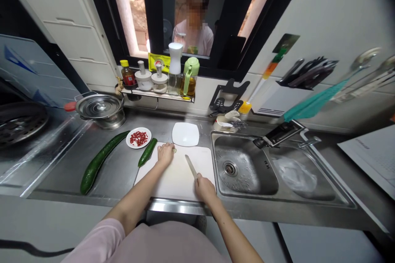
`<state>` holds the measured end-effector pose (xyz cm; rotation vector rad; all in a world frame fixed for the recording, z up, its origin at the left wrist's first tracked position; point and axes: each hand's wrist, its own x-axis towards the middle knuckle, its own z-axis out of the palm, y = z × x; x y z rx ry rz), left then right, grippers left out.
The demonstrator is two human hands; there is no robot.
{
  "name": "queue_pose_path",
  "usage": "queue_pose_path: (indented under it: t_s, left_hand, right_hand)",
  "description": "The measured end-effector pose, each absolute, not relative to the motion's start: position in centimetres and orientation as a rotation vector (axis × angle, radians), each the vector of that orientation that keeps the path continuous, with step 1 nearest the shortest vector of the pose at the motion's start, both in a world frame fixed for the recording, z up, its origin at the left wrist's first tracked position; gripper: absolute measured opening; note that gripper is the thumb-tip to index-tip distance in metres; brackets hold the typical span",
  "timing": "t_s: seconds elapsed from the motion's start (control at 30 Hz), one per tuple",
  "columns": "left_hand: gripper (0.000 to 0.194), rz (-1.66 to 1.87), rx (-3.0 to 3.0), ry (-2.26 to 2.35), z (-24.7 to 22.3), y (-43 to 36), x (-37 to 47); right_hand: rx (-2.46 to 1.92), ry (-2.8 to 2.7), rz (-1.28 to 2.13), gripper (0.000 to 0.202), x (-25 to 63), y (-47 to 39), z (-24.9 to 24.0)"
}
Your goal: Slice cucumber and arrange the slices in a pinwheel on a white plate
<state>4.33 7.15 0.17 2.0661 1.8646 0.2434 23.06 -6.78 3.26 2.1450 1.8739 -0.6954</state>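
My right hand (205, 189) is closed round the handle of a kitchen knife (191, 167), whose blade points away from me over the white cutting board (182, 185). At the board's far left part, my left hand (166, 154) is closed with bent fingers on a small pale-green piece of cucumber (174, 151), mostly hidden by the hand. The knife blade is apart from that piece. A short cucumber (148, 152) lies against the board's left edge. Farther left, a long cucumber (100, 164) rests on the steel counter.
Chopped red bits fill a white plate (138, 146) behind the short cucumber. A white square dish (185, 134) stands behind the board. The sink (237, 189) is at right, under a dark faucet (277, 134). A lidded steel pot (100, 109) and a condiment shelf (157, 92) are behind.
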Motion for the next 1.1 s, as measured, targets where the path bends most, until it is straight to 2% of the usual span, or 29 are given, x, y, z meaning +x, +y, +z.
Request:
queue_pose_path:
  t_s: [0.2, 0.37, 0.87, 1.1]
  left_hand:
    - [0.025, 0.319, 1.784, 1.866, 1.9, 5.8, 3.1]
    - [0.019, 0.250, 1.566, 1.813, 2.5, 3.5, 1.4]
    - [0.024, 0.072, 1.748, 1.895, 0.2, 0.3, 0.5]
    - [0.019, 0.073, 1.735, 1.927, -0.1, 0.5, -0.3]
  right_hand:
    - [2.122, 1.873, -0.707, 0.029, 23.0, -6.7, 3.5]
    - [2.102, 1.858, -0.716, 0.031, 23.0, -6.6, 3.4]
    - [2.078, 1.883, -0.707, 0.031, 22.8, -6.5, 3.8]
    - [1.999, 1.991, -0.673, 0.029, 22.9, -7.0, 4.5]
